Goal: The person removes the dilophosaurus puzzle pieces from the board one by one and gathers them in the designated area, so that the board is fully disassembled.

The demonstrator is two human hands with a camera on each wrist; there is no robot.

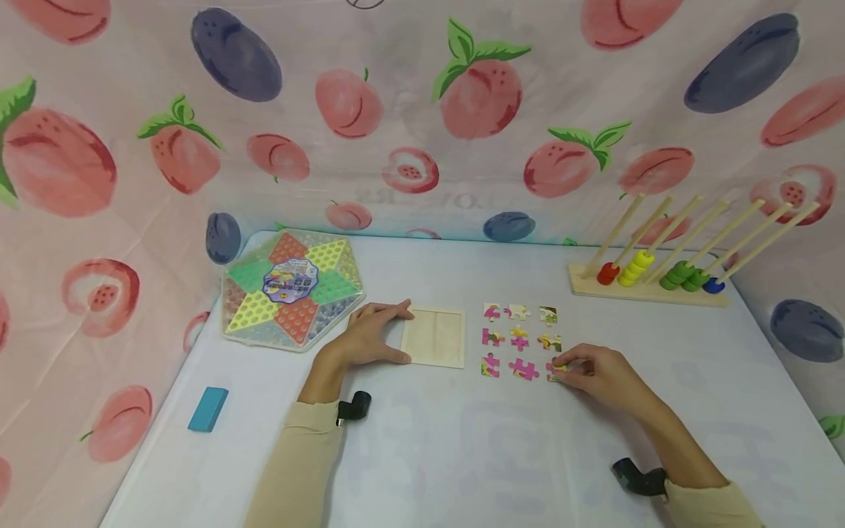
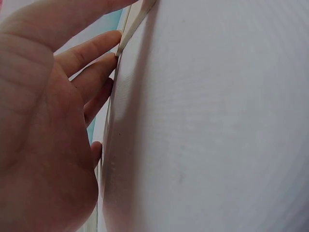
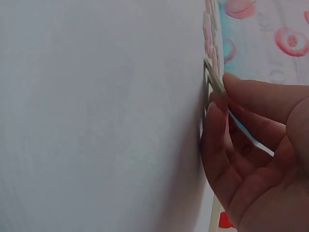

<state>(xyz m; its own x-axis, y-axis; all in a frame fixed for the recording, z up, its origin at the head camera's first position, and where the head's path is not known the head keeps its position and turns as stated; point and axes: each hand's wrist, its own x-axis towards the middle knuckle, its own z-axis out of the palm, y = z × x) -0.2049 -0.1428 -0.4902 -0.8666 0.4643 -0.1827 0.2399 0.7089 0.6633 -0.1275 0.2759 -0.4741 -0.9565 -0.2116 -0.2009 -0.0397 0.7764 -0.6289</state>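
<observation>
My left hand (image 1: 366, 337) lies at the left side of a shallow square wooden tray (image 1: 432, 337), its index finger near the upper corner and its thumb near the lower one. In the left wrist view, the fairly straight fingers (image 2: 94, 77) touch the pale tray edge (image 2: 135, 26). To the tray's right, pink and yellow jigsaw pieces (image 1: 524, 369) lie in three rows. At their lower right corner, my right hand (image 1: 604, 374) pinches a jigsaw piece (image 3: 216, 79) between thumb and fingers. That piece is tilted, with part of it hidden by the fingertips.
A Chinese checkers board (image 1: 290, 286) in clear packaging stands at the back left. A blue block (image 1: 207, 409) lies at the front left. At the back right is a wooden peg counter (image 1: 650, 293) with coloured beads on upright rods. Fruit-patterned cloth surrounds the white table.
</observation>
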